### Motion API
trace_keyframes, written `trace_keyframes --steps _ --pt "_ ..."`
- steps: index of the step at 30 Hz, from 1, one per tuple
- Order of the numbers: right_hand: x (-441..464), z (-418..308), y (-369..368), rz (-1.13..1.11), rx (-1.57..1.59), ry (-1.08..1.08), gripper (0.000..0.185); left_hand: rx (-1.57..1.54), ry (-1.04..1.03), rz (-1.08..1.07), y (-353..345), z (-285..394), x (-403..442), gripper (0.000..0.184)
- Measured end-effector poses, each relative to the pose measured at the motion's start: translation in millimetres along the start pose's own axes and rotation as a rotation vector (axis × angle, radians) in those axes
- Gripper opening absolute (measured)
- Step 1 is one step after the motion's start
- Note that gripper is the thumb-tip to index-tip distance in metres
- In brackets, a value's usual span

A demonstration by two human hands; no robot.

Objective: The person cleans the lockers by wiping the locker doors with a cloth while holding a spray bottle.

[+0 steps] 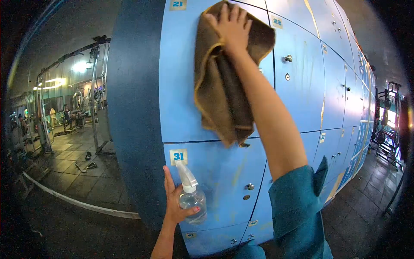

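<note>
In the upper middle of the frame, the right hand (233,32) lies on the brown cloth (213,90) with its fingers spread, holding it against door 21 (179,77); the cloth's lower corner hangs over the top of door 31 (222,164). At lower centre, the left hand (174,200) grips the clear bottle (192,203), thumb across its front and one finger pointing up beside it; the others are hidden behind. Door 21 looks fairly even where bare, but the cloth covers much of it. Yellowish streaks (236,175) mark door 31, and faint ones run down door 22 (302,99), so both seem uncleaned.
</note>
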State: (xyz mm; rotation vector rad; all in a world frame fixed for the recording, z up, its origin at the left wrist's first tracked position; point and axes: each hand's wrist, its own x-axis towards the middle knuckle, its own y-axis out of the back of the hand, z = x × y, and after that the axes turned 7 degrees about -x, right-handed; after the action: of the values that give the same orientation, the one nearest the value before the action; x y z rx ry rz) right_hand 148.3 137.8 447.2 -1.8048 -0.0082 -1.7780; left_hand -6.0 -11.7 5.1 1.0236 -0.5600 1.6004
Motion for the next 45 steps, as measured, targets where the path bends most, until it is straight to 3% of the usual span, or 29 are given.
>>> trace_keyframes --steps 4,10,15,17,19,22,23,28,33,35,39,43,45 --pt "-35.4 -47.8 27.7 0.0 -0.029 0.185 0.07 -0.009 0.038 0.012 -1.7 -4.5 -3.3 0.09" --pt "-93.4 -102.5 60.2 -0.192 0.266 0.271 0.068 -0.153 0.166 -0.004 -1.8 -9.5 -10.2 0.087" --pt "-109.0 -82.9 81.7 -0.364 0.436 0.428 0.066 -0.235 0.21 0.003 1.5 -12.6 -14.2 0.086" --pt "-113.3 -66.2 89.2 -0.397 0.342 0.491 0.064 -0.309 0.185 0.011 2.8 -27.0 -20.3 0.093" --pt "-116.4 -46.8 95.6 -0.367 0.26 0.552 0.063 -0.242 0.201 0.071 -1.4 -18.5 -19.3 0.084" --pt "-119.7 -12.7 105.4 -0.324 0.156 0.61 0.064 -0.258 0.303 0.025 0.4 -12.2 -19.4 0.088" --pt "-120.2 -0.2 112.0 -0.513 0.39 0.523 0.063 -0.26 0.287 0.016 2.3 -15.4 -19.7 0.089" --pt "-123.5 55.2 125.4 -0.415 0.302 0.501 0.059 -0.336 0.176 0.109 1.8 -49.0 -29.1 0.092" --pt "-141.1 74.2 146.5 -0.299 0.068 0.21 0.057 -0.3 0.306 0.012 -1.3 -15.7 -16.0 0.147" --pt "-152.0 67.6 147.3 -0.232 -0.114 0.12 0.059 -0.279 0.268 0.003 -1.1 -18.3 -14.8 0.146" --pt "-164.0 33.3 148.7 -0.254 -0.046 -0.144 0.072 -0.243 0.247 -0.031 1.3 -15.8 -12.0 0.143" --pt "-165.0 -6.8 145.2 -0.276 -0.017 -0.118 0.088 -0.205 0.215 -0.015 1.5 -12.9 -12.9 0.133" --pt "-164.9 -30.5 142.5 -0.289 0.06 -0.056 0.087 -0.187 0.221 -0.02 2.4 -19.9 -16.5 0.126"
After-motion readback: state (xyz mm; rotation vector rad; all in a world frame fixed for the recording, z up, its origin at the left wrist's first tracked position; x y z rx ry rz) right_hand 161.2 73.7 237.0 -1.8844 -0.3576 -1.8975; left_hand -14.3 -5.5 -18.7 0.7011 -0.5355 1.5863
